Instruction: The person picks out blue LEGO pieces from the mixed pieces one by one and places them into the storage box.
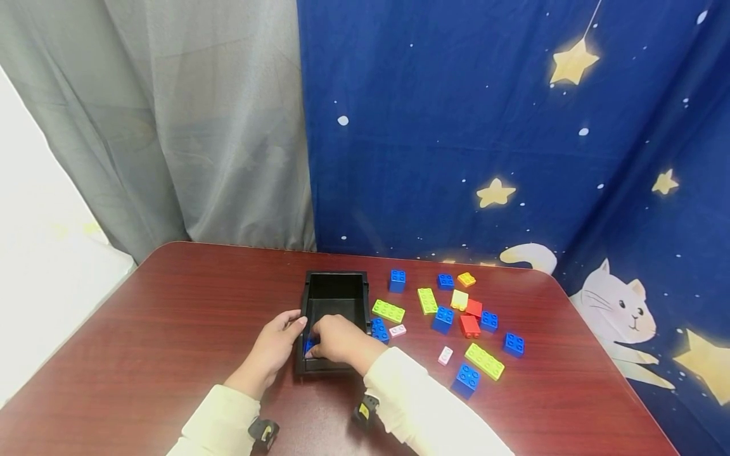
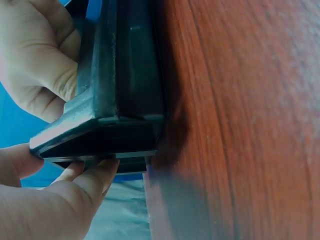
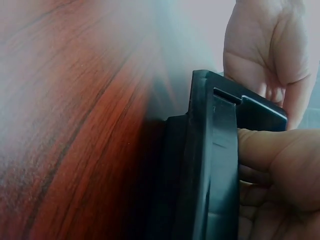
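A black open-topped plastic box (image 1: 341,277) lies on the table in the head view. My left hand (image 1: 275,347) holds its left side; in the left wrist view the thumb (image 2: 21,159) touches the rim and the other fingers reach beneath it. My right hand (image 1: 341,340) reaches down into the near-left corner of the box. There its thumb and fingertips pinch a blue toy building brick (image 1: 308,346), mostly covered by the hand. In the right wrist view the right hand (image 3: 285,165) is inside the box wall (image 3: 222,165), and the brick is hidden.
Right of the box are scattered toy bricks: blue ones (image 1: 443,320), lime-green ones (image 1: 484,361), red ones (image 1: 470,326), pink ones (image 1: 397,330), a pale yellow one (image 1: 459,299) and an orange-yellow one (image 1: 466,279). One blue brick (image 1: 379,330) lies close by the box's right wall. Curtains hang behind the table (image 1: 217,285).
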{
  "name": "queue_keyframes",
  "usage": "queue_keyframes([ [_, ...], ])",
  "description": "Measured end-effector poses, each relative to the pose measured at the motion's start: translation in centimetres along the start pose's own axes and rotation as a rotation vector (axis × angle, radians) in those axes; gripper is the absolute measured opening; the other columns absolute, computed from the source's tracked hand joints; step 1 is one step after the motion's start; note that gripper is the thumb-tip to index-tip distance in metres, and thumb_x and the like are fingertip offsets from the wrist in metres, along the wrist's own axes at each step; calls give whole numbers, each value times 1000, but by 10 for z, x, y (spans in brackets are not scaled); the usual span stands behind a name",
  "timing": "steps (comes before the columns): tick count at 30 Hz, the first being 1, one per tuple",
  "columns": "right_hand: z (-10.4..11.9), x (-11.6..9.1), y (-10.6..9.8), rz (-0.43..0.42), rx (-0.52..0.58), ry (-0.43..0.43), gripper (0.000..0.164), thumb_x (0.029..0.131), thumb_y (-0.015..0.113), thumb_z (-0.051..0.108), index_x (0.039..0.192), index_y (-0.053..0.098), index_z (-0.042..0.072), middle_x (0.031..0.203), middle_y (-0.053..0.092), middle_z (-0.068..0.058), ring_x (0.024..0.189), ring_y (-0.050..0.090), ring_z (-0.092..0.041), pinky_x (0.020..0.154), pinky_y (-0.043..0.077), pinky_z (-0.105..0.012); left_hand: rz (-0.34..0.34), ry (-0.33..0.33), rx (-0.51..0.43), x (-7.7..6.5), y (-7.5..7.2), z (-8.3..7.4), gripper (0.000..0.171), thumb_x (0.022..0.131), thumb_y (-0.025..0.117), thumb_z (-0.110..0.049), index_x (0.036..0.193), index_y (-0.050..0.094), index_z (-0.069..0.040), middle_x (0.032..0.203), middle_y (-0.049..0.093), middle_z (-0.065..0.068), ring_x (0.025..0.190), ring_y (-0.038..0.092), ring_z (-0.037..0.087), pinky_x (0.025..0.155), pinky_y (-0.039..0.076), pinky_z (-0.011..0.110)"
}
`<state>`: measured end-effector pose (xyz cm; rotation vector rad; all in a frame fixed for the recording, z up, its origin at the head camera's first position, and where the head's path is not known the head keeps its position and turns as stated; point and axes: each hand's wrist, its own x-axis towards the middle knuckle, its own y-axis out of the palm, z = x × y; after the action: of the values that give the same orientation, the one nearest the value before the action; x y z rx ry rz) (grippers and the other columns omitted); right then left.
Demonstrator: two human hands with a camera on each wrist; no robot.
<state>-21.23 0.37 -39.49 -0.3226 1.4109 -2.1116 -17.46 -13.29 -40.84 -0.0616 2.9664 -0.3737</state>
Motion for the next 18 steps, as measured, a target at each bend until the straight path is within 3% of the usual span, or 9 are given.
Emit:
queue_keyframes([
  [18, 4, -1, -2, 37, -59, -16, 12, 85, 74, 21, 85, 77, 10, 70, 68, 3, 63, 55, -7, 65, 51, -20, -14, 18, 2, 0, 0, 0, 44, 102, 45, -17, 138, 42, 8, 141, 43, 30, 135, 36, 44, 110, 32, 55],
])
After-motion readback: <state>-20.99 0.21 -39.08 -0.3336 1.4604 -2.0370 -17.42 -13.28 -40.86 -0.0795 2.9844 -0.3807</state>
